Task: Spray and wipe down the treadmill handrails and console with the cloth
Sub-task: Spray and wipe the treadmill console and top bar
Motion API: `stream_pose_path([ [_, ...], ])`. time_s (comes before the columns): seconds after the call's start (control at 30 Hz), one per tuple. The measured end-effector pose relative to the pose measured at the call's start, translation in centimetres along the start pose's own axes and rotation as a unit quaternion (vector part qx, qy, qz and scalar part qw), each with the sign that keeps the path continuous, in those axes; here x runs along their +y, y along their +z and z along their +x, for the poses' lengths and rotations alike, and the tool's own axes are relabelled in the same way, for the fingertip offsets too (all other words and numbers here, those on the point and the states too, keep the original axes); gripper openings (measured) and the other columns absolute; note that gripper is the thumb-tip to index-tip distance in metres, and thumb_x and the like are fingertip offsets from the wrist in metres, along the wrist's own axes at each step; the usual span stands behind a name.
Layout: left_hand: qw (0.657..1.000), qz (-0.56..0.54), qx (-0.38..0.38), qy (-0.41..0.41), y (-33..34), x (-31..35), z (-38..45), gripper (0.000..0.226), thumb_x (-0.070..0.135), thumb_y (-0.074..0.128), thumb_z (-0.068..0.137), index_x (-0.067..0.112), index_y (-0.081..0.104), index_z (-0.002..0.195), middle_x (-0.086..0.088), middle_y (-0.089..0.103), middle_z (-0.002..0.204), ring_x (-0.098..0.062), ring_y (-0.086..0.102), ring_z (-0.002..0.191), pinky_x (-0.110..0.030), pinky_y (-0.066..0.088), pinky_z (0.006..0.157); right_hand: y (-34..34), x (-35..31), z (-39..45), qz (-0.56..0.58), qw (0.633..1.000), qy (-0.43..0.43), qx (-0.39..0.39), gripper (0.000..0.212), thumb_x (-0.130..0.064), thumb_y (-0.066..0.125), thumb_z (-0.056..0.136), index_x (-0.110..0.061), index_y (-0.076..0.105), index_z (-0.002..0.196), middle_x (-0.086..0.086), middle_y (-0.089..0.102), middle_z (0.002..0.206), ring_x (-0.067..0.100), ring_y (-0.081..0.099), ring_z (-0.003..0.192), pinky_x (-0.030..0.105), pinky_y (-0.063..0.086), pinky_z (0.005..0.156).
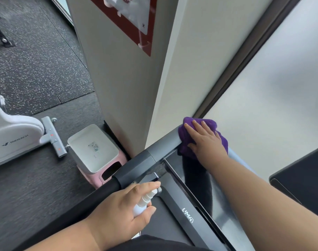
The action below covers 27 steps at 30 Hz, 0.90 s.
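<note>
My right hand [208,142] lies flat with straight fingers on a purple cloth [188,137], pressing it onto the far top corner of the treadmill's glossy black console [199,185]. My left hand [122,207] grips a small white spray bottle [143,201], forefinger laid over its nozzle, just beside the left handrail [104,191]. The handrail runs as a black tube up into a grey bar [163,144] that meets the cloth. Most of the bottle is hidden inside my fingers.
A beige wall column [129,84] rises right behind the console, with a frosted window [272,91] to its right. On the speckled dark floor at left stand a white-and-pink bin [93,149] and a white exercise machine [15,136] with a grey foot bar.
</note>
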<state>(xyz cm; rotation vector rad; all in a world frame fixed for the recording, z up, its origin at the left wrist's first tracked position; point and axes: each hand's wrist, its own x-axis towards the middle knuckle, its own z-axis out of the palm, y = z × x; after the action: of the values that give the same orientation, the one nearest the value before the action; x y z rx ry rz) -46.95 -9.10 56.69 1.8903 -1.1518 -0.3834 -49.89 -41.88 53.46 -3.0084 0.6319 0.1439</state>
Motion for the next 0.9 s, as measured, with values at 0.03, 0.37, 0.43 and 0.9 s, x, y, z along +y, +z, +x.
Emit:
stream_pose_path([
  [0.03, 1.0, -0.001, 0.005, -0.004, 0.0, 0.0, -0.2, 0.061, 0.038, 0.063, 0.083, 0.05, 0.038, 0.137, 0.043, 0.053, 0.112, 0.018, 0.059, 0.087, -0.006, 0.046, 0.081, 0.0, -0.4, -0.1, 0.002, 1.0, -0.024, -0.011, 0.072, -0.038, 0.056, 0.097, -0.045, 0.014, 0.155, -0.01, 0.014, 0.165, 0.022, 0.006, 0.153, 0.049, 0.015, 0.119],
  [0.37, 1.0, -0.008, 0.021, 0.007, -0.1, 0.7, -0.6, 0.061, 0.035, 0.065, 0.083, 0.049, 0.038, 0.136, 0.043, 0.053, 0.106, 0.012, 0.061, 0.085, -0.02, 0.054, 0.074, 2.1, -13.7, -3.5, -0.001, 0.926, -0.371, -0.073, 0.069, -0.052, 0.056, 0.094, -0.049, 0.018, 0.152, -0.005, 0.023, 0.163, 0.027, 0.013, 0.152, 0.054, 0.01, 0.117],
  [0.43, 1.0, -0.005, 0.021, 0.015, -0.1, 0.6, -0.6, 0.061, 0.034, 0.065, 0.083, 0.048, 0.039, 0.137, 0.045, 0.051, 0.108, 0.014, 0.06, 0.086, -0.017, 0.054, 0.076, 2.4, -14.1, -3.7, 0.008, 0.92, -0.386, -0.066, 0.069, -0.052, 0.058, 0.093, -0.048, 0.021, 0.151, -0.005, 0.027, 0.161, 0.026, 0.016, 0.151, 0.053, 0.013, 0.117],
  [0.9, 0.999, 0.021, 0.026, -0.025, 0.4, 0.6, 0.0, 0.065, 0.046, 0.062, 0.083, 0.064, 0.03, 0.136, 0.034, 0.058, 0.108, 0.014, 0.058, 0.09, -0.004, 0.043, 0.08, -0.7, 0.0, 0.7, 0.028, 0.997, -0.055, -0.037, 0.067, -0.047, 0.058, 0.094, -0.051, 0.023, 0.151, -0.014, 0.022, 0.163, 0.018, 0.015, 0.151, 0.042, 0.017, 0.121],
])
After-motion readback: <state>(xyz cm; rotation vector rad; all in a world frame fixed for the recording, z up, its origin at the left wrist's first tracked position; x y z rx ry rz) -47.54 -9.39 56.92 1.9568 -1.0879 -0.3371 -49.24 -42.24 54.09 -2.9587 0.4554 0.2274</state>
